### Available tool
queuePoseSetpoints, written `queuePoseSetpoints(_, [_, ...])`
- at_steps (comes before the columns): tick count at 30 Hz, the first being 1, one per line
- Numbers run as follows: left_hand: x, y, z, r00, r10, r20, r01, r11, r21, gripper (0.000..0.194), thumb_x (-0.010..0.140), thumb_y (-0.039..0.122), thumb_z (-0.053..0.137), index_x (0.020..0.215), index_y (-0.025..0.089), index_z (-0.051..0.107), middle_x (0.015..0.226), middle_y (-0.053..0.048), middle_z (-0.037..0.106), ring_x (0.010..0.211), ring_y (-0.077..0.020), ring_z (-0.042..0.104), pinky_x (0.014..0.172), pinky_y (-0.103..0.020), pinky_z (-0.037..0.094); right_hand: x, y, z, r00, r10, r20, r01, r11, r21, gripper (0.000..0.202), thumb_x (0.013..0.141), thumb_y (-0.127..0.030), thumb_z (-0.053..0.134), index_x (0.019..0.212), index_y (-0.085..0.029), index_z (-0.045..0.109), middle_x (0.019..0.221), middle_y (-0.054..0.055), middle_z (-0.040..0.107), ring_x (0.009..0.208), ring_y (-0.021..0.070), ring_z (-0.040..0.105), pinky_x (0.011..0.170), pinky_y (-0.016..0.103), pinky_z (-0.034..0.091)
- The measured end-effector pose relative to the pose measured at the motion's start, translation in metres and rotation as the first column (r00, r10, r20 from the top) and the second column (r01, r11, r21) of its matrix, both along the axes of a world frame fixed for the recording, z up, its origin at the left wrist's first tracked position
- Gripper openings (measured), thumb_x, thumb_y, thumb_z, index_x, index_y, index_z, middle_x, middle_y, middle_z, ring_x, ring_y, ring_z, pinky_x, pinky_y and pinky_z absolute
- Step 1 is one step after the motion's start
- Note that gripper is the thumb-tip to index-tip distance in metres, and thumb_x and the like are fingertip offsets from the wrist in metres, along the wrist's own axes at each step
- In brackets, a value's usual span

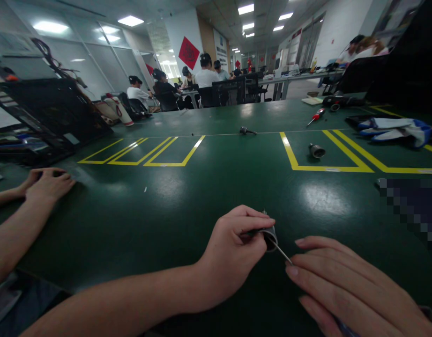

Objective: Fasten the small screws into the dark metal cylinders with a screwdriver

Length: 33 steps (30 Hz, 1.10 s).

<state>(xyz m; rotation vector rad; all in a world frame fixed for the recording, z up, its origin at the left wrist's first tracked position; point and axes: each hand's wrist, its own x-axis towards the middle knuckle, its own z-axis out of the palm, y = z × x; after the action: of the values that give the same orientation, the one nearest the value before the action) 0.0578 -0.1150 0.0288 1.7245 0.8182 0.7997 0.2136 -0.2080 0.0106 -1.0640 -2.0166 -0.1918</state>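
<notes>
My left hand [233, 252] is at the near middle of the green table [188, 196], pinching a small metal cylinder [270, 236] between thumb and fingers. My right hand [342, 281] lies just to its right, fingers stretched toward the cylinder, holding a thin metal rod [282, 252]. The rod's tip reaches the cylinder's open end. A bit of blue shows under the right palm; most of what it holds is hidden.
A co-worker's hands [47, 185] rest on the table at the left. Farther off lie a second metal cylinder [316, 150], a small dark part [247, 130], a red screwdriver [316, 116] and white-blue gloves [395, 128]. Black racks [43, 117] stand far left. Yellow tape boxes [160, 152] mark the surface.
</notes>
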Motion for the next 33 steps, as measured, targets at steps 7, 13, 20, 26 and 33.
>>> queuePoseSetpoints(7, [0.001,-0.001,-0.002,1.000,-0.015,0.004,0.015,1.000,0.005,0.031,0.070,0.004,0.050,0.086,0.020,0.072,0.095,-0.006,0.064,0.085,-0.0158,0.062,0.072,-0.026,0.054,0.001,0.002,0.003,0.999,0.013,0.043,-0.014,1.000,0.013,0.023,0.079,-0.008,0.051,0.096,-0.015,0.064,0.084,0.004,0.072,0.087,0.0170,0.067,0.092,0.028,0.049])
queuePoseSetpoints(13, [0.001,-0.001,-0.002,1.000,-0.012,0.012,0.012,1.000,-0.012,0.029,0.071,0.004,0.051,0.085,0.019,0.072,0.095,-0.007,0.064,0.085,-0.0160,0.062,0.072,-0.026,0.054,0.003,0.000,-0.001,0.999,0.007,0.043,-0.009,0.999,0.035,0.023,0.079,-0.010,0.051,0.097,-0.016,0.064,0.083,0.003,0.073,0.086,0.0181,0.068,0.091,0.030,0.052])
queuePoseSetpoints(20, [0.001,-0.001,-0.002,1.000,-0.010,0.004,0.010,1.000,0.020,0.031,0.071,0.004,0.050,0.087,0.019,0.072,0.094,-0.006,0.065,0.083,-0.0153,0.063,0.071,-0.025,0.054,0.001,-0.002,-0.001,0.999,-0.008,0.040,0.007,0.999,0.034,0.024,0.078,-0.009,0.052,0.098,-0.017,0.064,0.083,0.003,0.073,0.085,0.0188,0.068,0.089,0.031,0.052])
queuePoseSetpoints(26, [0.001,-0.003,-0.001,1.000,-0.018,-0.001,0.018,0.998,0.052,0.032,0.071,0.002,0.049,0.086,0.019,0.072,0.094,-0.006,0.066,0.086,-0.0158,0.063,0.072,-0.025,0.054,-0.003,0.000,-0.005,0.999,-0.036,0.001,0.035,0.998,0.058,0.022,0.081,-0.011,0.050,0.094,-0.018,0.065,0.080,0.003,0.073,0.082,0.0177,0.069,0.087,0.030,0.054])
queuePoseSetpoints(33, [0.001,-0.002,-0.003,1.000,-0.011,0.012,0.011,1.000,0.015,0.031,0.070,0.002,0.048,0.084,0.017,0.071,0.093,-0.006,0.066,0.084,-0.0160,0.063,0.070,-0.026,0.054,0.001,-0.001,-0.006,0.999,-0.026,0.030,0.025,0.999,0.043,0.022,0.081,-0.012,0.051,0.098,-0.017,0.064,0.084,0.004,0.073,0.087,0.0183,0.068,0.089,0.030,0.052])
